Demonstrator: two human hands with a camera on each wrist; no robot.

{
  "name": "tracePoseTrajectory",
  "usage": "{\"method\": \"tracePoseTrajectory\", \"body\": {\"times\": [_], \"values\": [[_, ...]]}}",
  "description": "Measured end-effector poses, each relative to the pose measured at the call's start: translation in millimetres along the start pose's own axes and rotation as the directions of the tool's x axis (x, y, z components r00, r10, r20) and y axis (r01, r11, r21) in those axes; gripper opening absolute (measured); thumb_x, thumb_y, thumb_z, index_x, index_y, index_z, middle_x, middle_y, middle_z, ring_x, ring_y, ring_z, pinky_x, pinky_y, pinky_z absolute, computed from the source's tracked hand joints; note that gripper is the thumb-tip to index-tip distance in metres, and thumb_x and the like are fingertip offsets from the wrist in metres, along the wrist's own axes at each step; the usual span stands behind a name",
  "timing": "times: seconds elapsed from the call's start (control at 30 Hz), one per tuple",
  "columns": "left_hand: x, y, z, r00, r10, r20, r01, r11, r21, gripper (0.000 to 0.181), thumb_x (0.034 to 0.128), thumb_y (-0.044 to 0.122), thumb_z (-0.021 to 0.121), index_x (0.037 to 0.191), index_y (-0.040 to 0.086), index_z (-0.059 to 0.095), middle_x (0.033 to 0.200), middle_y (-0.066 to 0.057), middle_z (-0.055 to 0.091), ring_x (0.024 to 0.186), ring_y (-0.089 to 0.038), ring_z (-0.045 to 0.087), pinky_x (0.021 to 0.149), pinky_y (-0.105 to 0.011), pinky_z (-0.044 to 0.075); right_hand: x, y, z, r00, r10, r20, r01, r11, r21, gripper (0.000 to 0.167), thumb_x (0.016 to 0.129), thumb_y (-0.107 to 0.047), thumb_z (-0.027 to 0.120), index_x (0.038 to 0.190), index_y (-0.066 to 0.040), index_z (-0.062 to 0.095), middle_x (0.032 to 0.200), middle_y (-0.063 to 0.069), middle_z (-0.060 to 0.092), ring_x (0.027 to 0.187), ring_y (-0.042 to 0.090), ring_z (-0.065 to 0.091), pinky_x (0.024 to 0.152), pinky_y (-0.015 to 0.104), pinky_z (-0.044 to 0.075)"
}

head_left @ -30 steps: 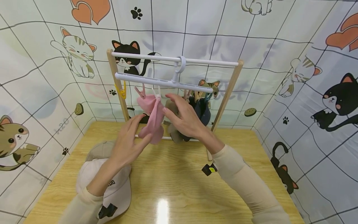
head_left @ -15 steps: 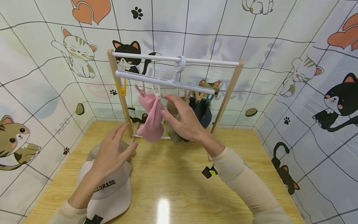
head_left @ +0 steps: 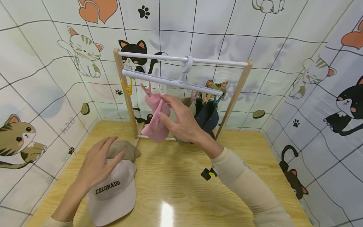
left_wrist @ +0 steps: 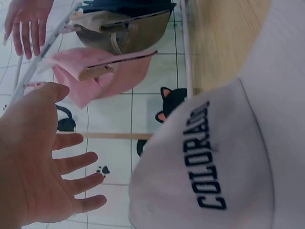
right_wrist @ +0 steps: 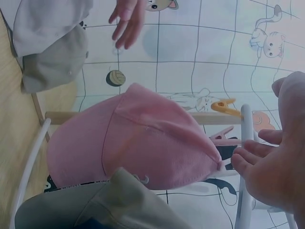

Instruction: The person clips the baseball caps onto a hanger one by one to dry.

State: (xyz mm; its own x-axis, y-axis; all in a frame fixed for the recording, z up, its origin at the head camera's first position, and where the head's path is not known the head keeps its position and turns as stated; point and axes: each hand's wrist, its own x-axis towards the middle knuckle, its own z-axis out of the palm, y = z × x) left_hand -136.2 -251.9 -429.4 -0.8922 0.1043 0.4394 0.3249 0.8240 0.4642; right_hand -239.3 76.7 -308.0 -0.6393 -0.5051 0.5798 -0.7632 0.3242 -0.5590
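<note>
Dark lettering (head_left: 108,187) reads "COLORADO" across the front of the pale cap (head_left: 117,198).

Pink cap (head_left: 156,127) hangs from clips; right hand (head_left: 182,121) near.

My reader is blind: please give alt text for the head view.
A pink cap hangs from a hanger on a wooden rack, a person's right hand close to it. The left hand is near a COLORADO cap on the table; a dark cap hangs farther right.
</note>
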Motion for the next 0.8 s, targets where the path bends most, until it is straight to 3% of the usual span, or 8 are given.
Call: {"method": "tracePoseTrajectory", "body": {"times": [0.2, 0.37, 0.53, 0.63, 0.8], "values": [[-11.1, -17.9, -0.2, 1.0, -0.005, 0.028, 0.005, 1.0, 0.008, 0.061, 0.1084, 0.037, 0.075, 0.156, 0.001, 0.061, 0.155, -0.031, 0.063, 0.138, -0.061, 0.059, 0.108, -0.079, 0.044, 7.3, -5.1, 8.9, 1.0, 0.019, 0.01, -0.02, 0.999, 0.042, 0.066, 0.111, -0.032, 0.064, 0.168, -0.005, 0.048, 0.17, 0.016, 0.056, 0.157, 0.034, 0.055, 0.131, 0.057, 0.045], [-16.2, -30.8, 0.1, 0.994, -0.051, 0.097, 0.048, 0.998, 0.03, 0.063, 0.1103, 0.041, 0.072, 0.158, 0.001, 0.06, 0.159, -0.032, 0.061, 0.137, -0.066, 0.059, 0.106, -0.082, 0.046, 12.8, -9.5, 15.7, 0.997, 0.073, 0.007, -0.074, 0.996, 0.054, 0.07, 0.11, -0.035, 0.065, 0.17, -0.006, 0.044, 0.165, 0.017, 0.06, 0.144, 0.038, 0.063, 0.122, 0.058, 0.053], [-19.0, -41.2, 2.1, 0.982, -0.085, 0.167, 0.075, 0.995, 0.065, 0.062, 0.1123, 0.044, 0.068, 0.154, -0.002, 0.063, 0.157, -0.034, 0.062, 0.135, -0.068, 0.061, 0.106, -0.083, 0.049, 18.3, -13.7, 21.8, 0.994, 0.113, 0.0, -0.113, 0.991, 0.068, 0.072, 0.11, -0.035, 0.065, 0.172, -0.004, 0.042, 0.167, 0.019, 0.058, 0.147, 0.038, 0.063, 0.126, 0.056, 0.05], [-20.8, -45.8, 3.3, 0.98, -0.087, 0.178, 0.073, 0.994, 0.083, 0.061, 0.1128, 0.043, 0.068, 0.151, -0.004, 0.065, 0.154, -0.034, 0.064, 0.133, -0.065, 0.064, 0.105, -0.08, 0.051, 22.6, -15.6, 25.0, 0.99, 0.139, 0.001, -0.139, 0.988, 0.067, 0.075, 0.11, -0.038, 0.063, 0.173, -0.005, 0.04, 0.171, 0.019, 0.055, 0.153, 0.038, 0.06, 0.128, 0.056, 0.049], [-23.1, -49.6, 3.0, 0.977, -0.104, 0.184, 0.089, 0.992, 0.09, 0.058, 0.1129, 0.043, 0.068, 0.147, -0.004, 0.068, 0.151, -0.033, 0.065, 0.133, -0.061, 0.066, 0.104, -0.078, 0.053, 28.9, -18.0, 29.3, 0.982, 0.191, -0.008, -0.19, 0.978, 0.083, 0.078, 0.108, -0.04, 0.063, 0.174, -0.006, 0.038, 0.168, 0.019, 0.057, 0.15, 0.038, 0.061, 0.121, 0.059, 0.053]]}}
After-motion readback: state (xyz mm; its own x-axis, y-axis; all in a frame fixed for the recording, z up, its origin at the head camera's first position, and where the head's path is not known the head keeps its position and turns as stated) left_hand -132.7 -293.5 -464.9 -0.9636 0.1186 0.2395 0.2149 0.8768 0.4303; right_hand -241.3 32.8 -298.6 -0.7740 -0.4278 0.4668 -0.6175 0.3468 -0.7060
